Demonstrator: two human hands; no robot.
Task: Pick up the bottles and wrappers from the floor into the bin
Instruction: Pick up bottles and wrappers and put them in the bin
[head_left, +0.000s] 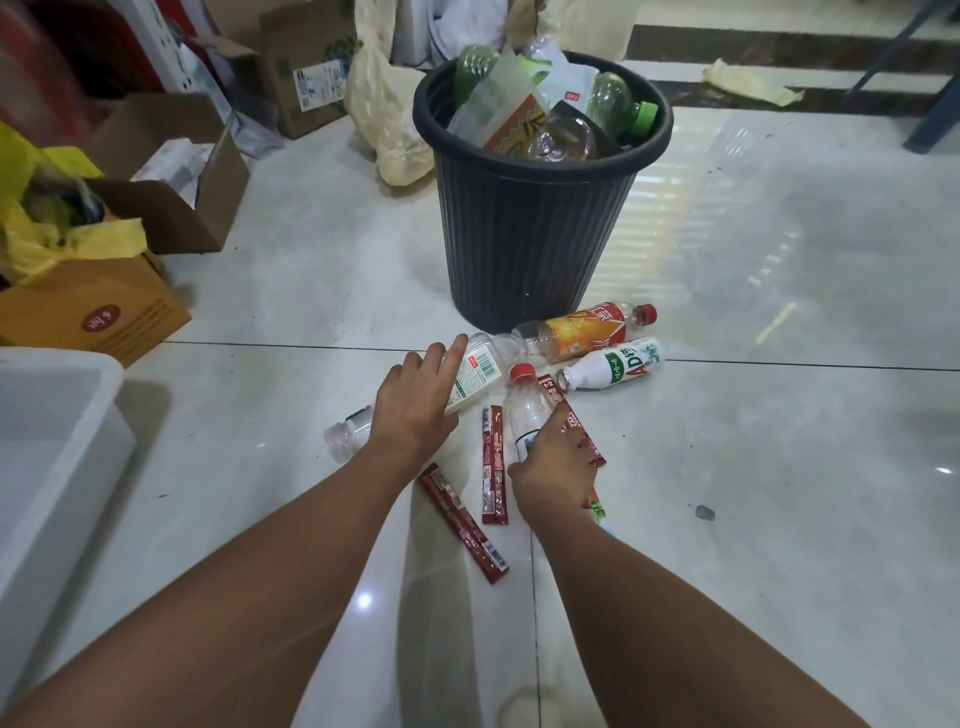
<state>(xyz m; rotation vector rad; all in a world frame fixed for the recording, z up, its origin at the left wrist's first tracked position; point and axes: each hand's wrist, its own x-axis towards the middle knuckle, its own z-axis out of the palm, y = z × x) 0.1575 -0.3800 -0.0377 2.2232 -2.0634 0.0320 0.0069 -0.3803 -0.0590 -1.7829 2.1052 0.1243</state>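
A black ribbed bin stands on the tiled floor, full of bottles and packets. In front of it lie an orange-label bottle, a white AD bottle, a clear white-label bottle and a small clear bottle. My left hand lies with straight fingers on the white-label bottle. My right hand curls round a clear red-capped bottle. Red wrappers lie nearby: one between my hands, one lower, one partly under my right hand.
Cardboard boxes and a yellow bag crowd the left side. A white tub sits at the near left. A pale plastic bag leans behind the bin. Bare tiles stretch to the right.
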